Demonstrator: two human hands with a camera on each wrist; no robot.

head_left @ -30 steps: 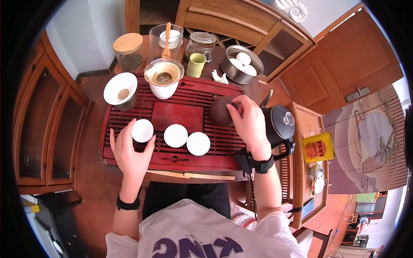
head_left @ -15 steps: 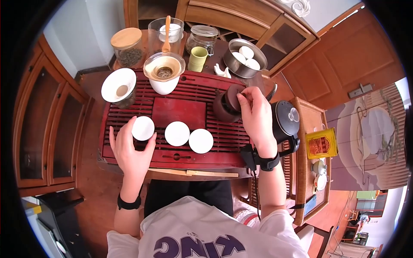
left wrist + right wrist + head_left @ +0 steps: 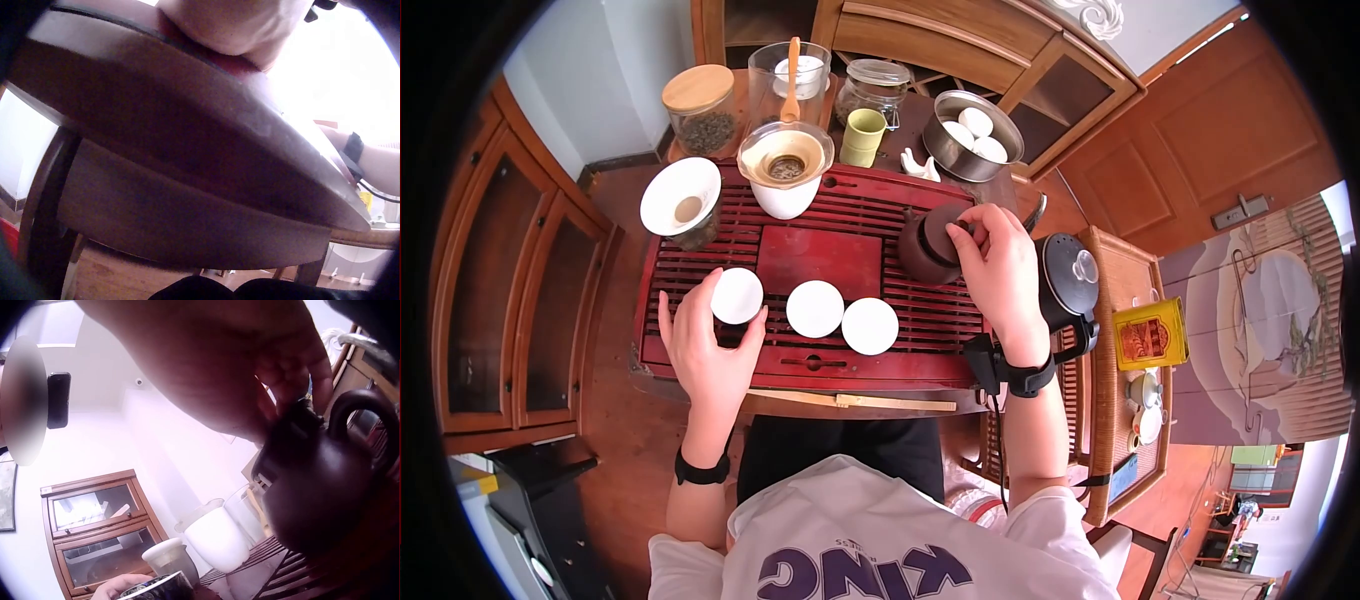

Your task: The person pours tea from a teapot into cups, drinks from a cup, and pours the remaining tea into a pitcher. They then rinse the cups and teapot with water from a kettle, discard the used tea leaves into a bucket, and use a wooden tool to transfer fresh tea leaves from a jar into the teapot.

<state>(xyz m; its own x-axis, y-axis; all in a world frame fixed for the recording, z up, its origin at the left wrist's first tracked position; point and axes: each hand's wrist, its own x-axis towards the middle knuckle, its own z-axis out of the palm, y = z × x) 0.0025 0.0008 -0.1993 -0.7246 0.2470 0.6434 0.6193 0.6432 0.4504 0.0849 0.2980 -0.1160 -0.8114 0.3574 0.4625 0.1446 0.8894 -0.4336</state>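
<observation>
My right hand (image 3: 1003, 270) pinches the lid (image 3: 945, 232) of a dark brown teapot (image 3: 918, 258) on the right part of the red slatted tea tray (image 3: 820, 262). In the right wrist view the lid (image 3: 284, 440) stands tilted over the pot's mouth, beside the looped handle. My left hand (image 3: 712, 345) holds a small teacup (image 3: 737, 296), white inside, between thumb and fingers at the tray's left front. A dark pattern covers that cup's outside in the right wrist view. To its right stand two more white teacups (image 3: 815, 309).
A white strainer (image 3: 662, 195), a white vessel topped with a filter (image 3: 788, 198), a green cup (image 3: 862, 138) and a steel bowl (image 3: 990, 172) holding white rounded things line the back. The black kettle (image 3: 1068, 280) stands close right of my right hand. Wooden tongs (image 3: 840, 401) lie in front of the tray.
One second ago the lid sat on the teapot under my right fingers; it is now raised and tilted. My left hand has stayed at the cup, and the view has shifted slightly.
</observation>
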